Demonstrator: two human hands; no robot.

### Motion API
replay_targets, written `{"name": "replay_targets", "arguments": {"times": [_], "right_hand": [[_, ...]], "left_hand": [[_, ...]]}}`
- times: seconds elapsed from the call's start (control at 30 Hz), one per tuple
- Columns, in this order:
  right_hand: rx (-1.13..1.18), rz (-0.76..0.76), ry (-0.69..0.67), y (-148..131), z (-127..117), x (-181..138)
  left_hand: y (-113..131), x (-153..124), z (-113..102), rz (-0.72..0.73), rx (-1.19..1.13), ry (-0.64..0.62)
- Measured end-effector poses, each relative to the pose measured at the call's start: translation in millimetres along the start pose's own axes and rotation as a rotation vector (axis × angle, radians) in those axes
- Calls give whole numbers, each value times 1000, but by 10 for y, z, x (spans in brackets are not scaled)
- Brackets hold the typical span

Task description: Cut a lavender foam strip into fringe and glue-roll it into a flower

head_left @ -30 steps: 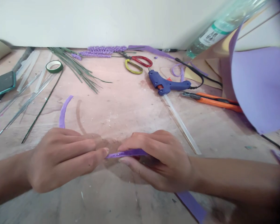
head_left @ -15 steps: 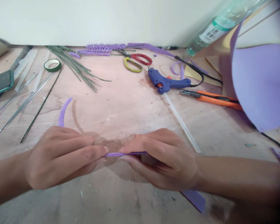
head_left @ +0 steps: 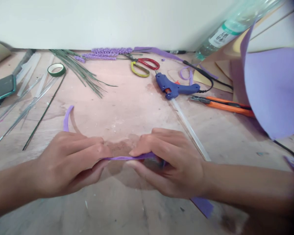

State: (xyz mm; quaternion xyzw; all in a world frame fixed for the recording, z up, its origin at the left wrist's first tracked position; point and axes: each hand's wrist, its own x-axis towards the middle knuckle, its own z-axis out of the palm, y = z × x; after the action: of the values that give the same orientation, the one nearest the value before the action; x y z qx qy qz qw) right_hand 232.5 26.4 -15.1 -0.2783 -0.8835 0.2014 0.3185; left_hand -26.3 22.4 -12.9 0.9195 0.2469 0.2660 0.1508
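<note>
My left hand [head_left: 71,161] and my right hand [head_left: 168,161] both pinch one long purple foam strip [head_left: 127,158] just above the wooden table [head_left: 127,111]. The strip runs flat between the two pinches. Its left end curls up past my left hand toward the back, and its right end pokes out under my right wrist. Fingers of both hands are pressed together on the strip.
A blue glue gun [head_left: 173,87] with a glue stick lies behind my right hand, orange cutters [head_left: 225,105] and a purple foam sheet [head_left: 274,88] to its right. Scissors [head_left: 143,65], purple flower spikes [head_left: 107,53], green wires [head_left: 80,70], tape roll [head_left: 57,69] and a phone [head_left: 1,88] sit farther back.
My left hand has slid a little right along the strip, and the curled left end has drawn closer. My right hand has shifted slightly back. The strip's right end has pulled inward.
</note>
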Motion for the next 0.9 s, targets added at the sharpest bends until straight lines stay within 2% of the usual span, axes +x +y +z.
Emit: {"name": "replay_targets", "arguments": {"times": [0.2, 0.37, 0.57, 0.9], "right_hand": [[-134, -15, -108, -78, -113, 134], [48, 15, -164, -165, 34, 44], [52, 6, -26, -91, 109, -13], [160, -20, 47, -84, 139, -21]], "left_hand": [[-43, -12, 27, 138, 162, 29], [16, 11, 21, 228, 242, 72], [56, -35, 11, 148, 160, -21], [82, 8, -3, 101, 77, 9]]}}
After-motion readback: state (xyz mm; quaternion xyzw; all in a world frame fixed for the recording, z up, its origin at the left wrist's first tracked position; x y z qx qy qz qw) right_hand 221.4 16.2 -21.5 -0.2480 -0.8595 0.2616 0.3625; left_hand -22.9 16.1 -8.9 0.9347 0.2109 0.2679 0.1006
